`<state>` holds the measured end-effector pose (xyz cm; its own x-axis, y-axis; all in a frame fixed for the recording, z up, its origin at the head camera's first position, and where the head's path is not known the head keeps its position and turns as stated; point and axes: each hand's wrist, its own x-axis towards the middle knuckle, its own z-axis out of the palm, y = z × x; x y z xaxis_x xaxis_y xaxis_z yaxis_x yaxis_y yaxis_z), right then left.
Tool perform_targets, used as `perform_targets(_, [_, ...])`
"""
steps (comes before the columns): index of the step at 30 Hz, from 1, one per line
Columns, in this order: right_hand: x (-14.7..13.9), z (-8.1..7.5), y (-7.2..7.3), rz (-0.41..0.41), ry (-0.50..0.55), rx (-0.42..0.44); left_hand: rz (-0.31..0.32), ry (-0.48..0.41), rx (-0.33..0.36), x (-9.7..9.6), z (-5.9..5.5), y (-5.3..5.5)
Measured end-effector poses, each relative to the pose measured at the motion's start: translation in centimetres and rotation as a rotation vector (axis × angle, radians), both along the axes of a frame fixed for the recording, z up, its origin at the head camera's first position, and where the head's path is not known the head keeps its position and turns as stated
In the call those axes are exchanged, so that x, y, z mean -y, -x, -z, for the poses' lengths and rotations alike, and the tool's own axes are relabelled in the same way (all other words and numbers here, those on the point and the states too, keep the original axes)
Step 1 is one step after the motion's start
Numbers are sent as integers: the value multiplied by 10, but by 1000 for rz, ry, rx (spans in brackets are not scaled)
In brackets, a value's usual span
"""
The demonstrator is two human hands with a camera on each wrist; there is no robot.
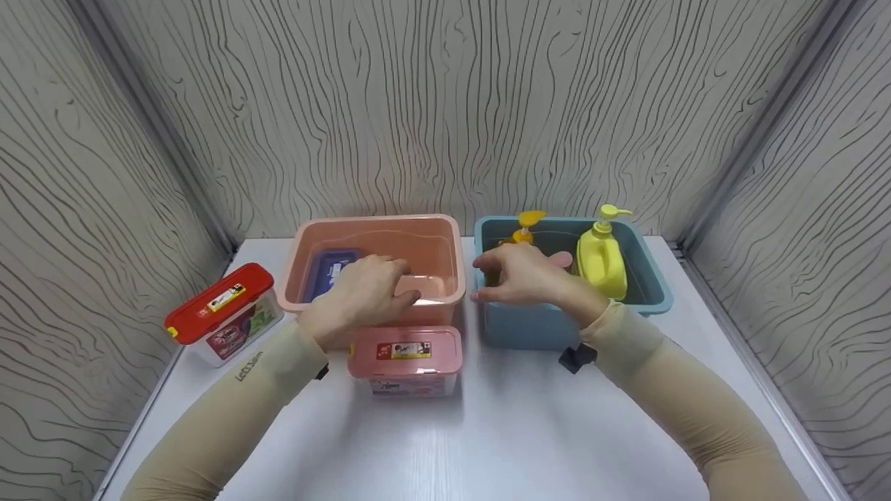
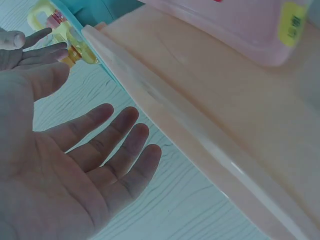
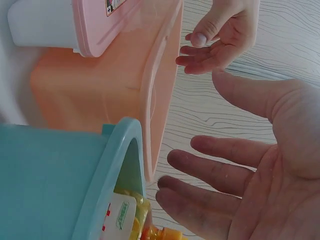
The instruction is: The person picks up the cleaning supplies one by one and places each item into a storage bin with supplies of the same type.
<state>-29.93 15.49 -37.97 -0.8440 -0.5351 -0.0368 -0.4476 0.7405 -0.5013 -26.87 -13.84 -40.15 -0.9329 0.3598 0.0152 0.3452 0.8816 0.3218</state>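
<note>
My left hand (image 1: 362, 292) hovers over the peach plastic bin (image 1: 383, 223), fingers spread, holding nothing. Inside that bin, at its left, lies a purple box (image 1: 322, 273), partly behind the hand. Over the left side of the blue bin (image 1: 536, 332) is my right hand (image 1: 527, 277), its thumb apart from relaxed fingers and nothing in its grasp. That bin holds a yellow pump bottle (image 1: 600, 261) at the right and a bottle with an orange pump (image 1: 530, 218), mostly hidden behind the right hand. A pink rounded thing (image 1: 561, 259) shows just beyond the same hand.
A clear tub with a pink lid (image 1: 407, 358) stands in front of the peach bin. At the left, a tub with a red lid (image 1: 226, 299) sits at an angle beside it. Wood-patterned panels (image 1: 445, 111) enclose the white table (image 1: 418, 452) at the back and sides.
</note>
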Motion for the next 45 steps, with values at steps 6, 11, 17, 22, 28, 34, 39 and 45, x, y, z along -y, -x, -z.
perform_targets(6, [8,10,4,20,-6,3,-53,-26,67,17,-5,-8])
perform_targets(11, [15,21,7,62,-10,15,-37,-37,74,27,-3,-12])
perform_targets(17, [24,36,12,113,-42,-3,-17,-49,49,37,2,-17])
perform_targets(22, [30,47,16,127,-63,-12,9,-73,40,46,10,-23])
perform_targets(28, [36,56,18,119,-69,-23,29,-124,16,54,19,-31])
perform_targets(34, [41,63,22,60,-81,-33,37,-128,-36,54,24,-42])
perform_targets(39, [44,69,24,34,-113,-16,62,-140,-60,54,31,-48])
perform_targets(45, [47,73,24,44,-146,-17,154,-184,-77,55,44,-51])
